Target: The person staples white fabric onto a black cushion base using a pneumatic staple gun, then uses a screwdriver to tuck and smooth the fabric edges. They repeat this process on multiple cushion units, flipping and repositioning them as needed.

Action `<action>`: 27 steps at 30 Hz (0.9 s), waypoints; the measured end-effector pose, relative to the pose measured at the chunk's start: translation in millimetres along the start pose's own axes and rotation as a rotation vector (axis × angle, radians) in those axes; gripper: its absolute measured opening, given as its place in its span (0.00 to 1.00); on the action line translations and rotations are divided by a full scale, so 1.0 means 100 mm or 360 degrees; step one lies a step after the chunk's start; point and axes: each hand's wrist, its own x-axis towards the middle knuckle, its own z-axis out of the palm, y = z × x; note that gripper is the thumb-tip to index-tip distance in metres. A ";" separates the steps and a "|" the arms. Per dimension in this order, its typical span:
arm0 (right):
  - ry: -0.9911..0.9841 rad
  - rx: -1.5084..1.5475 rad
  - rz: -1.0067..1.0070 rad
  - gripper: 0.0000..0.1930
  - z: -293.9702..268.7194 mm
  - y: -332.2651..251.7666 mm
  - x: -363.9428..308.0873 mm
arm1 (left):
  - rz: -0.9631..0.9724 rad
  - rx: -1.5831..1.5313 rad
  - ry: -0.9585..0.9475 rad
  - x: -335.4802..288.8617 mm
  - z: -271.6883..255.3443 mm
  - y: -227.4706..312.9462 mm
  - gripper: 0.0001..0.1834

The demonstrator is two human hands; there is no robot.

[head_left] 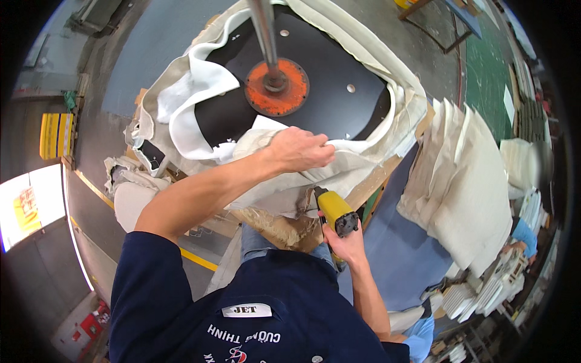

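An upholstered piece lies in front of me, with a black bottom sheet, white padding and beige fabric gathered round its edge. A worn orange-red disc with a metal post presses on the black sheet. At the near edge, my left hand is closed on the fabric, its fingertips partly hidden. My right hand grips a yellow and black staple gun just below that edge. The tool's nose points toward the fabric and the wooden edge; contact cannot be made out.
Layered beige fabric pieces hang over a blue surface at my right. A bundle of cloth lies to the left. Farther off are a yellow stack, a blue table and people in blue at the right.
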 end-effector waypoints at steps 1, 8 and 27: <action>-0.0007 0.0079 0.0079 0.33 -0.02 -0.09 -0.02 | 0.0109 0.0008 0.0088 0.03 0.00 -0.07 0.20; -0.0019 -0.0027 0.0156 0.18 0.12 -0.61 0.09 | -0.0134 -0.0203 -0.0075 -0.05 0.09 -0.34 0.21; 0.0133 -0.0607 0.0020 0.17 0.34 -0.82 0.30 | -0.0154 -0.0527 -0.0152 -0.39 0.04 -0.47 0.26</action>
